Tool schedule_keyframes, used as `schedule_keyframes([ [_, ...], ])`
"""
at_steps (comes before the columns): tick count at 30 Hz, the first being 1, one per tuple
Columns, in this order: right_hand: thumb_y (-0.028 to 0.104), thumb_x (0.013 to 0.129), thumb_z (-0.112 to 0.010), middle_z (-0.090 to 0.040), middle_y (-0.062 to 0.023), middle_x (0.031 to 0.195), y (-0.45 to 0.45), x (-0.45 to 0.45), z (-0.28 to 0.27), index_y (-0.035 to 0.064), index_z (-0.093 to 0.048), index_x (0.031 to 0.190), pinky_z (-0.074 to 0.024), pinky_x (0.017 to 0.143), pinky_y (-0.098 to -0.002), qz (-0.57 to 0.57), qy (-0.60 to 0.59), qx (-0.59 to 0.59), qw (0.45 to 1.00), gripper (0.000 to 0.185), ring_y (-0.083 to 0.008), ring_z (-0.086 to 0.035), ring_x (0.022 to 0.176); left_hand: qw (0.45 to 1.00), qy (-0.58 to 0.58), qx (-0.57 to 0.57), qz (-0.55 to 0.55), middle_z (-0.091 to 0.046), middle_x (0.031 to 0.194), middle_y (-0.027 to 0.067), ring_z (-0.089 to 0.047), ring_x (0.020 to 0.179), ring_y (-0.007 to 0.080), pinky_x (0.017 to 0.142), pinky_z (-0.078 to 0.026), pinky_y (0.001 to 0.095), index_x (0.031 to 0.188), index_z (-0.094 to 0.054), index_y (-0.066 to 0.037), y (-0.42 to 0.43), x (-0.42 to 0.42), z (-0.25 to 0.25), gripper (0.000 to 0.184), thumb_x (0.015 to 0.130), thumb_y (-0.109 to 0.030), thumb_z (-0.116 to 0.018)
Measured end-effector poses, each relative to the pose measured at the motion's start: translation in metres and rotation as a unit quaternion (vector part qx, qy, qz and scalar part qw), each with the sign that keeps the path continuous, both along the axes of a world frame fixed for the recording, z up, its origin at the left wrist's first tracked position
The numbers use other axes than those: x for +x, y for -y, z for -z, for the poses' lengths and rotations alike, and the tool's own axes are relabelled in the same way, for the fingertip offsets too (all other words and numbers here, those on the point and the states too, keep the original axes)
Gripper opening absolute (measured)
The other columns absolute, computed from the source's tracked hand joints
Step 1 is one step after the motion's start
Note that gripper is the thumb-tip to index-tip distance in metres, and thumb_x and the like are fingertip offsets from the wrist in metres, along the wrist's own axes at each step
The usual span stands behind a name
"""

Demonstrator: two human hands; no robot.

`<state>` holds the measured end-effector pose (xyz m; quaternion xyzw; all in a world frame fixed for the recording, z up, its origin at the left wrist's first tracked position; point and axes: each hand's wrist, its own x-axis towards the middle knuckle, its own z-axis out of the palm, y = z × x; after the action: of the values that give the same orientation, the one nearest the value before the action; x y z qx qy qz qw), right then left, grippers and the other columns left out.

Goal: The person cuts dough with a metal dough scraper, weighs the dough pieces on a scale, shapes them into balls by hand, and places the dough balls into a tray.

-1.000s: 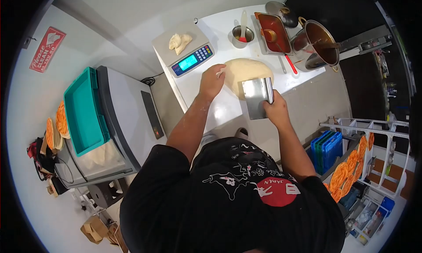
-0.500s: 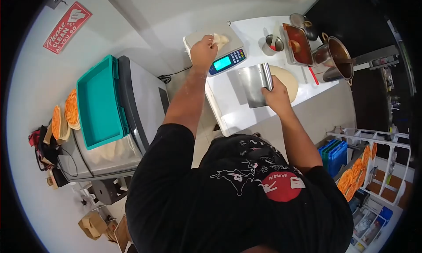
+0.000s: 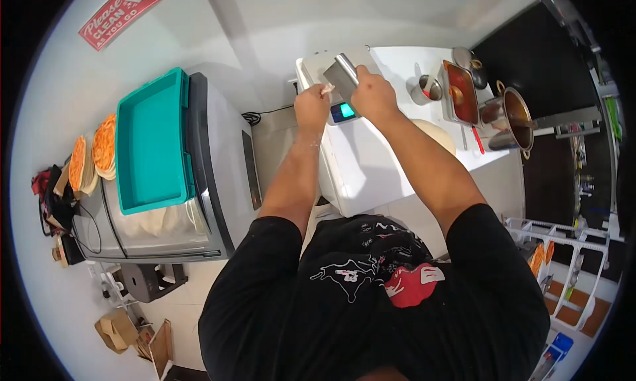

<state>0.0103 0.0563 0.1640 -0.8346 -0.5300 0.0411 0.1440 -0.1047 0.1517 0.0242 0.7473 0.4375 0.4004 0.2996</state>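
My left hand [image 3: 310,108] is closed in a pinch on a small scrap of pale dough [image 3: 327,89] at the near edge of the digital scale [image 3: 310,69]. The handle of a metal dough scraper [image 3: 345,69] is in my right hand [image 3: 375,96], its blade tilted over the scale's platform beside the scrap. The scale's lit display [image 3: 343,112] shows between my hands; its keypad is mostly hidden by my right hand. Behind my right forearm, a large mass of dough [image 3: 437,136] lies partly covered on the white table [image 3: 361,169].
To the right are a metal cup [image 3: 424,91], a tray of red sauce [image 3: 462,93], a red-handled utensil [image 3: 478,140] and a large pot [image 3: 518,109]. A teal bin [image 3: 152,142] sits on the grey appliance at left, near stacked orange-topped flatbreads [image 3: 105,146].
My right hand has carried the scraper up and left from over the table to the scale. My left hand has drawn back slightly, pinching a small scrap of dough. The view has shifted.
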Motion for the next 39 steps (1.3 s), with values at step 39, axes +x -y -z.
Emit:
schedule_keyframes([
  [39,0.005,0.091,-0.068,-0.068,-0.0086,0.098,0.278,0.186,0.035,0.0007,-0.061,0.125,-0.0515,0.08,-0.0322,0.047,-0.488,0.165,0.856,0.035,-0.0148,-0.064,0.09,0.963,0.122,-0.24,0.031,-0.075,0.116,0.0119,-0.068,0.103,0.0162,0.092,-0.053,0.0305,0.126,-0.067,0.004,0.226,0.03,-0.01,0.033,0.102,-0.017,-0.063],
])
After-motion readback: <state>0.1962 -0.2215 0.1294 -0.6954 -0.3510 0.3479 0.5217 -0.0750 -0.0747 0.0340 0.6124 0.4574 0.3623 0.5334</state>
